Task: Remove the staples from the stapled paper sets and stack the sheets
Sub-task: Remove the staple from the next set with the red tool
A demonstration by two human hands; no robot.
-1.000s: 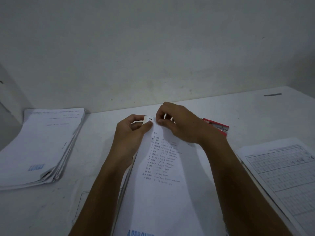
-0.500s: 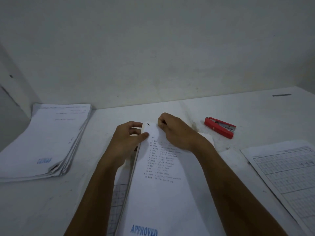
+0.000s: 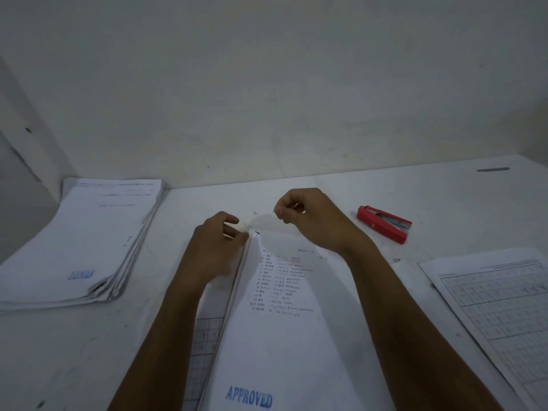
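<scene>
Lifting clear at centre frame, the right hand [image 3: 308, 218] hangs above the stapled paper set [image 3: 281, 321].
Its curled fingertips pinch something tiny; the left hand [image 3: 218, 247], fingers bent, holds the set's top-left corner.

"APPROVED" on the front sheet [image 3: 275, 351] (blue stamp)

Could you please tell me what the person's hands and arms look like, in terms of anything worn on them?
Both arms are bare to the bottom edge of the frame: no sleeves show. The left hand and right hand wear no gloves, and no watch, ring or bracelet is visible.
</scene>
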